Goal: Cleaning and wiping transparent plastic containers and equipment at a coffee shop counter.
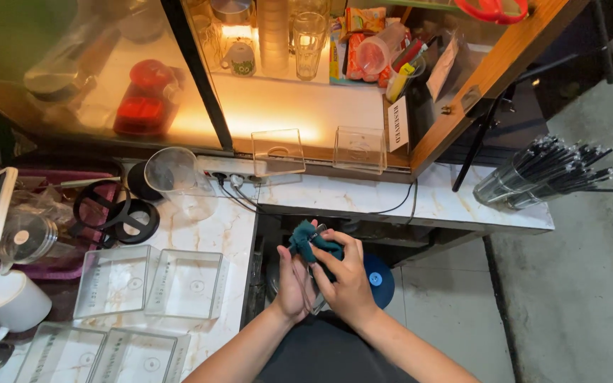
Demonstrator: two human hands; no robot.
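Head view, near to far.
Left hand [294, 280]: raised in front of the body beyond the bench edge, palm turned inward, fingers [284, 257] curled around a clear glass-like item pressed between both hands.
Right hand [349, 280]: touching the left hand, fingers [335, 248] closed over a teal cloth.
Teal cloth [309, 240]: bunched, held at the top of both hands, pressed onto the clear item; the item's exact shape could not be told.
Blue round lid [379, 278]: low, just behind the right hand, partly hidden.
Clear plastic trays [179, 284]: four, rectangular, lying on the marble bench [228, 234] left of the hands.
White mug [8, 305]: at the near left, beside the trays.
Black ring-shaped holders [118, 213]: beyond the trays, on the bench.
Clear pitcher [175, 181]: tipped on its side, near the holders.
Power strip [232, 170]: along the back of the bench, black cable plugged in.
Acrylic stands [278, 150]: two, on the lit cabinet ledge.
Black straws [555, 174]: bundled in a clear container lying on the right bench end.
Tall glasses [309, 42]: farthest, on the lit shelf.
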